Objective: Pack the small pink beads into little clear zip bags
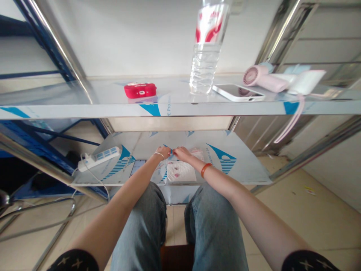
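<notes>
Over the lower metal shelf (245,158), my left hand (163,151) and my right hand (182,153) meet almost fingertip to fingertip. The fingers of both are closed in a pinch. A bluish spot shows between them, too small to tell whether it is a held piece or the print on the shelf film. Under my right wrist lies a white plastic packet (182,171) with small red marks. A dark-screened phone (138,166) rests flat beside my left forearm, which partly covers it.
A white power strip (99,159) with a cable sits at the shelf's left end. The upper shelf (113,110) crosses above my hands, carrying a red earphone case (140,90), a water bottle (207,52), a white phone (238,92) and a pink handheld fan (263,78) with a hanging strap.
</notes>
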Tool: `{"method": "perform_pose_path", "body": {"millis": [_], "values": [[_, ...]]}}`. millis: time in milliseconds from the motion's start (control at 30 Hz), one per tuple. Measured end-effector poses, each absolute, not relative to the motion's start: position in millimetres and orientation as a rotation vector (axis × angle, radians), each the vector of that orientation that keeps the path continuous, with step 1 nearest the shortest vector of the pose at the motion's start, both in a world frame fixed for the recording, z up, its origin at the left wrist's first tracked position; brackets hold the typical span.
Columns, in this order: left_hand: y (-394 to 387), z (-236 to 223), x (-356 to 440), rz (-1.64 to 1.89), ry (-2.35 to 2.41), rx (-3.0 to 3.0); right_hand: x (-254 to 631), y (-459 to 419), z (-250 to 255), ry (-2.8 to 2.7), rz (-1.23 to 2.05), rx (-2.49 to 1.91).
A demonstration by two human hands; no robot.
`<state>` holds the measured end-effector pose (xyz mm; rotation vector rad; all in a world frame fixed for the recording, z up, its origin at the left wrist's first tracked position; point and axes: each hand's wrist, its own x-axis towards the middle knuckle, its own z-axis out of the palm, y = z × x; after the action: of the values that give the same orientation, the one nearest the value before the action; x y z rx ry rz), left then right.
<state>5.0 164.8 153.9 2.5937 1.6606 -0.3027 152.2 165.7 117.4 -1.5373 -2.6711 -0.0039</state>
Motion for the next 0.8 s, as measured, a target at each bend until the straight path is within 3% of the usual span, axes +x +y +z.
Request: {"method": "perform_pose_path", "body": {"millis": [800], "values": [[173, 147, 4, -0.305, 1.724, 2.632, 147, 154, 133, -2.564, 0.31, -1.692]]}}
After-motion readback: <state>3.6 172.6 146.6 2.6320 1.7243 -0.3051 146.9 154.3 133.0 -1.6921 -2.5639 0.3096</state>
